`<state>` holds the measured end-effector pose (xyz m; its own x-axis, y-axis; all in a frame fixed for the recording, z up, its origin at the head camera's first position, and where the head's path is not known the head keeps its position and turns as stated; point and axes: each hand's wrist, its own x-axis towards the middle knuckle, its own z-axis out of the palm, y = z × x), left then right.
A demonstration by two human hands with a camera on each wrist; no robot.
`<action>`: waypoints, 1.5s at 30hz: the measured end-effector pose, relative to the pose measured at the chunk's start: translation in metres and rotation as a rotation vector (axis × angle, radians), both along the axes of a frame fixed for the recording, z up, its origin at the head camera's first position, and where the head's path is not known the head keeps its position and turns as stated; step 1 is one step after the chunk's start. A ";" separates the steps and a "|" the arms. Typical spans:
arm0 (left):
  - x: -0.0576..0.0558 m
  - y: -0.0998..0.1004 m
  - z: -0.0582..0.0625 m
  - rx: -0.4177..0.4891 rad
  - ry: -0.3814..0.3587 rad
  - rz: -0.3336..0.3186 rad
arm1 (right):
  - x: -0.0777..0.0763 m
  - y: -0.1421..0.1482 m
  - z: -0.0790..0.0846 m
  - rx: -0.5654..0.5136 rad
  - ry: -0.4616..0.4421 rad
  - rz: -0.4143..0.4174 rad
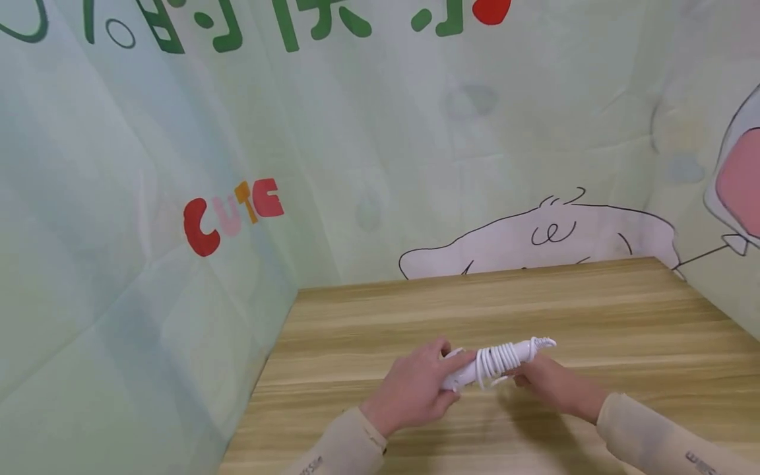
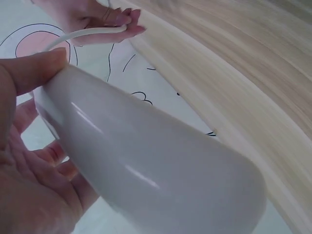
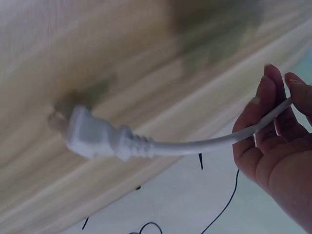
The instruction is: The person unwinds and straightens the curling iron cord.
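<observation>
My left hand grips a white handheld appliance by its body, held above the wooden table. Several turns of white cord are wound round its handle, and a ribbed sleeve sticks out at the right end. Up close in the left wrist view, the appliance's smooth rounded body fills the middle, with the thumb on its edge. My right hand, just right of the appliance, pinches the cord's free end between thumb and fingers. A white plug hangs beyond those fingers, its prongs blurred.
The wood-grain table spreads under both hands. Pale printed cloth rises along its back and sides, with green characters, coloured "CUTE" letters and a line-drawn figure behind the back edge.
</observation>
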<state>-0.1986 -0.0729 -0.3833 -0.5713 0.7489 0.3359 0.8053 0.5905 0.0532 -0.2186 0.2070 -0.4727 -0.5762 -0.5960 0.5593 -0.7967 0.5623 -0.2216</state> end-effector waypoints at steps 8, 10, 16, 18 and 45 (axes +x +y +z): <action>0.000 0.005 -0.001 -0.027 -0.001 0.065 | 0.016 -0.027 -0.010 0.113 0.008 -0.123; 0.000 0.007 -0.002 -0.019 0.013 0.067 | 0.022 -0.036 -0.007 0.055 -0.035 -0.135; -0.004 0.011 -0.004 -0.002 0.058 0.084 | 0.052 -0.067 0.014 -0.287 -0.341 -0.088; -0.004 0.012 -0.005 -0.011 0.067 0.098 | 0.060 -0.077 0.019 -0.415 -0.468 -0.051; 0.001 0.007 -0.021 -0.098 0.113 0.106 | 0.030 -0.033 0.112 -0.296 -0.368 -0.134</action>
